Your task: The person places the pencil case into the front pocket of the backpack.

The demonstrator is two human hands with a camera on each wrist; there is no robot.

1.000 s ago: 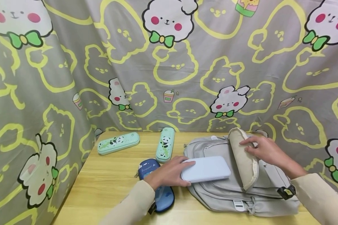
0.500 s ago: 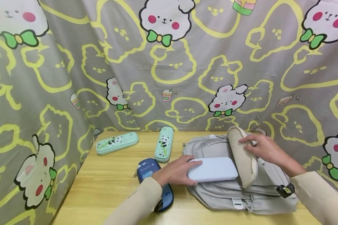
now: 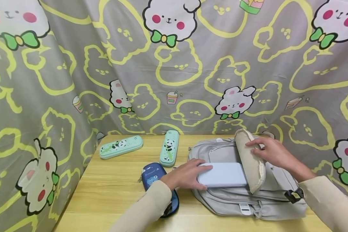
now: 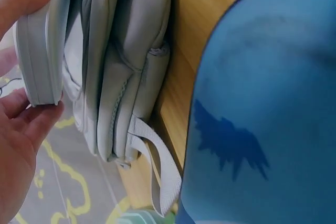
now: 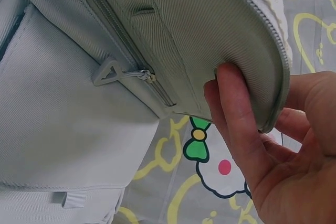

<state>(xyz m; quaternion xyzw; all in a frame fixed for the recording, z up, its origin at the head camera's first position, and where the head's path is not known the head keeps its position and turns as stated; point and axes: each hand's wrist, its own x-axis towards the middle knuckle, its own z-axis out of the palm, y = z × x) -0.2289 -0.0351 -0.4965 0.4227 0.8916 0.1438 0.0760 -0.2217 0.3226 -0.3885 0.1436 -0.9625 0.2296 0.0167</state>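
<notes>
My left hand (image 3: 188, 174) grips one end of a pale blue zip-around case (image 3: 221, 174), thumb on one side and fingers on the other. The case lies over the open front of a grey backpack (image 3: 278, 209), its far end at the raised flap. With my right hand (image 3: 274, 153) I pinch the edge of that flap (image 3: 247, 161) and hold it up, cream lining outward. In the right wrist view the flap's outside (image 5: 184, 40) has a zipped pocket with a triangular pull. The left wrist view shows the case (image 4: 42, 51) between thumb and fingers.
Two mint panda pencil cases (image 3: 121, 147) lie at the back of the wooden table (image 3: 110, 193). A dark blue dinosaur case (image 3: 152, 174) lies partly under my left forearm, with another blue case (image 3: 172, 204) below it. A patterned curtain (image 3: 179, 77) hangs behind.
My left hand has slid the pale blue case rightward over the backpack, up to the lifted flap. The right hand has kept its hold on the flap, nearly still.
</notes>
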